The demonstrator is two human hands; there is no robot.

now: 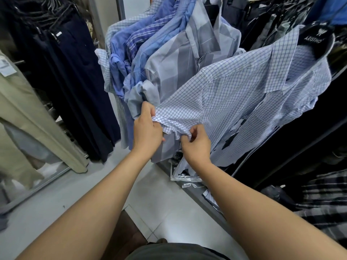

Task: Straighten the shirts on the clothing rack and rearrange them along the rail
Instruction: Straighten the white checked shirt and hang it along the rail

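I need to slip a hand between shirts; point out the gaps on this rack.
One gap: between the grey shirt and the white checked shirt that both hands hold. The blue shirts beyond the grey one hang packed together.

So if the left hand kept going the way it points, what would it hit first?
Probably the grey shirt: the left hand, gripping the checked shirt's sleeve, points up and away at it. Depth is unclear.

Head-worn camera, one wide-angle view, looking forward and down.
Close over both forearms, it faces hanging shirts (187, 59), with floor tiles (165, 199) beneath.
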